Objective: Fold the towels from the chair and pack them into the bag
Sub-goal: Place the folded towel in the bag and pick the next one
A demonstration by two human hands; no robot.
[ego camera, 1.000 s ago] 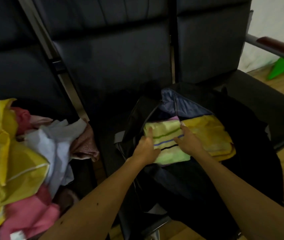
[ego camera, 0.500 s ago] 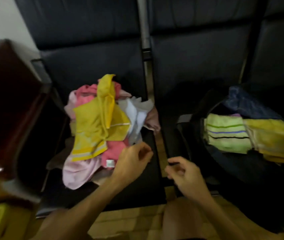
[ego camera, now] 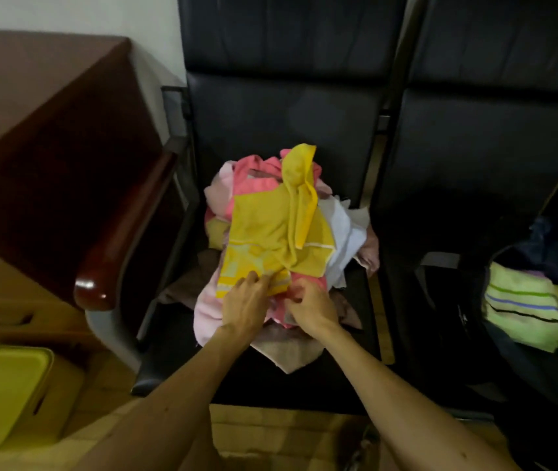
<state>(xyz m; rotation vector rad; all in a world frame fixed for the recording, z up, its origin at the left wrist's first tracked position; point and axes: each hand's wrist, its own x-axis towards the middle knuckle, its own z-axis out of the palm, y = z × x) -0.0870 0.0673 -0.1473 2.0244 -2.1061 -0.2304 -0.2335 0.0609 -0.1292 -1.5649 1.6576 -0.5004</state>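
Towels (ego camera: 345,232) heaped on bench (ego camera: 270,385); left hand (ego camera: 245,307) pinches yellow towel (ego camera: 264,229) near edge, right hand (ego camera: 311,309) grips pink towel (ego camera: 308,283); bag (ego camera: 447,300) at bench's right.

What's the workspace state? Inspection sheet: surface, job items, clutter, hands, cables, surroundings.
Surface: black chair seat, towels heaped on it.
Job's things: unfolded towel pile with a yellow towel on top and pink and white ones under it. The black bag lies open on the next seat, holding a folded green striped towel beside a folded yellow one.
Clutter: nothing seen.
Hands: left hand pinches the yellow towel's striped hem. Right hand is curled at pink cloth beside it, grip unclear.
Cables: nothing seen.
Surroundings: wooden armrest, dark desk, yellow container, wood floor.
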